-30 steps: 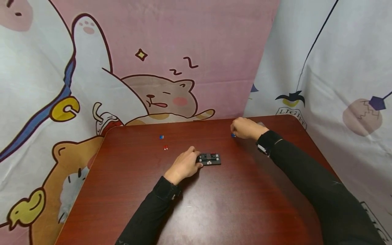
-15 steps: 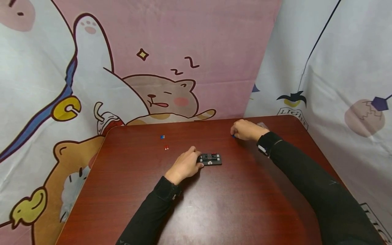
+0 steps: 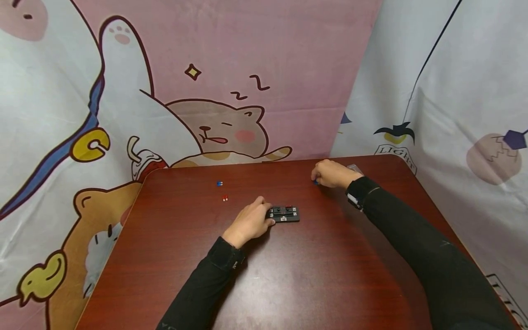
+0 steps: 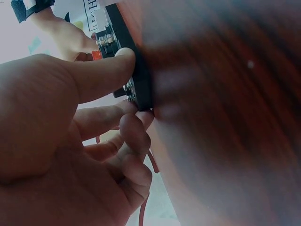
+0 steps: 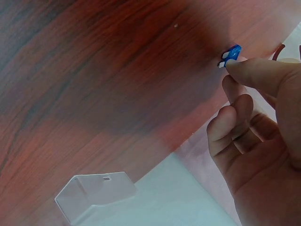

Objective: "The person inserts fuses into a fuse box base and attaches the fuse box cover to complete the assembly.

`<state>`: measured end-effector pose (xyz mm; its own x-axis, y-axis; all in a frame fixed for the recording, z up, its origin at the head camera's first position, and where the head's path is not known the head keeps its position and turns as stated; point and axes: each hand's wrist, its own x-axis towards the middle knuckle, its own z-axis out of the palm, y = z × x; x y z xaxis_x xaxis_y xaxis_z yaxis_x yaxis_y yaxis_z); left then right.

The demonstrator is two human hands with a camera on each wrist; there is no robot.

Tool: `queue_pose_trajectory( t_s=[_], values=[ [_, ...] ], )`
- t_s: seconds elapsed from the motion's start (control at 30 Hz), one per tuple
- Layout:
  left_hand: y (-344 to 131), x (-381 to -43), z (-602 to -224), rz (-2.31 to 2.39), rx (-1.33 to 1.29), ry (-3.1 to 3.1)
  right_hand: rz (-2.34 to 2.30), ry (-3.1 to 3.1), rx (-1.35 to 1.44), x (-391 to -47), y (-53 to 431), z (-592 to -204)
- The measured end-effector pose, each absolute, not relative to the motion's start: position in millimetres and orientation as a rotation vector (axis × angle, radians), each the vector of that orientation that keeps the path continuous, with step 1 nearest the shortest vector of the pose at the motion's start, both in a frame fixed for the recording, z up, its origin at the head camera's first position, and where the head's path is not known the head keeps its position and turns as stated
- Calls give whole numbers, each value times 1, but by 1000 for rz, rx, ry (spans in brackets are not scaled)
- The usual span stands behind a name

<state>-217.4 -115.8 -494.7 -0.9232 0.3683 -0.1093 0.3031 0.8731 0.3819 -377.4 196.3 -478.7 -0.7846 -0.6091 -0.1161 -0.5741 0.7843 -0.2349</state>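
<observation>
Two hands, two jobs, all placed off the black block (image 3: 284, 214). Left hand (image 3: 249, 220) is on the block's left end: thumb along the near edge, fingertips at the far side, so gripped. The block sits flat on the brown tabletop (image 3: 255, 284), long axis roughly left-right as seen from the head. Its red part (image 3: 288, 206) is at the far edge, toward the free right end.

Right hand (image 3: 333, 173) is beyond the block and to its right, thumb and forefinger pinching a small blue fuse (image 5: 234, 51); forefinger mostly hidden, other fingers curled, nothing in them. Can't tell whether the fuse touches the wood or is just clear of it.

Key relation: held fuse to block. Fuse is right at the right fingertips; from there the block lies nearer the person and to the left, free end facing that hand. Right hand has the fuse, left hand has the block; neither crosses the other. Fuse prongs (image 5: 222, 63) look angled away from the block's side, so orientation probably matters more than reach; my judgement.

Others: loose blue fuse (image 3: 219, 183) beyond the block, well left; red fuse (image 3: 225, 198) left of it, nearer. Clear cover (image 5: 99, 190) beyond the block, far right, past the right wrist.
</observation>
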Motion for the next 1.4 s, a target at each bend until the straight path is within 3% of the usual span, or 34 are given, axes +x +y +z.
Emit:
queue_pose_trajectory(
  t_s=[1.0, 1.4],
  values=[
    [-114, -216, -495, 558, 529, 2876, -304, 2799, -766, -370, 198, -479],
    [-115, -217, -496, 553, 515, 2877, -340, 2844, -848, -358, 190, -473]
  ],
)
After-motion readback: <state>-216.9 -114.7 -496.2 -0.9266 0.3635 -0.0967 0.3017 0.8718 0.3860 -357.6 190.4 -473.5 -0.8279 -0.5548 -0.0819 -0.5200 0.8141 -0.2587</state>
